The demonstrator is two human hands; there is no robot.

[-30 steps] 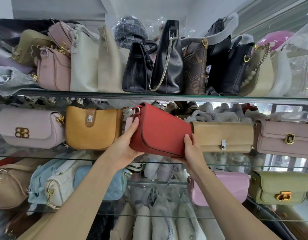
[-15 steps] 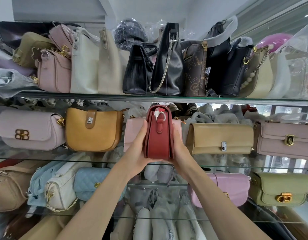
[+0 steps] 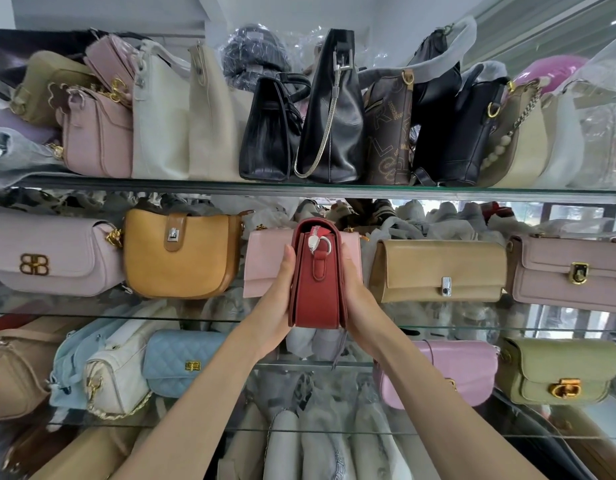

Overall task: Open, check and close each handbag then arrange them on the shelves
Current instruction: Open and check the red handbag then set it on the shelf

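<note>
A red handbag (image 3: 317, 289) is held end-on in front of the middle glass shelf (image 3: 92, 311), with its strap ring and zip pull facing me. My left hand (image 3: 275, 299) holds its left face and my right hand (image 3: 360, 299) its right face, so the bag is clamped between them. The flap is closed. Directly behind it stands a pale pink bag (image 3: 265, 261), partly hidden. On the same shelf, a mustard bag (image 3: 178, 258) sits to the left and a tan clutch (image 3: 438, 271) to the right.
The top shelf (image 3: 299, 188) is packed with upright black, cream and pink bags. A lilac bag (image 3: 50, 254) and a mauve bag (image 3: 569, 271) end the middle row. The lower shelf holds a blue quilted bag (image 3: 182, 362), a pink bag (image 3: 452, 372) and an olive bag (image 3: 559, 372).
The red bag has been turned from flap-on and tilted to upright and end-on. Both hands shifted from its edges to its two faces, between the mustard bag and the tan clutch.
</note>
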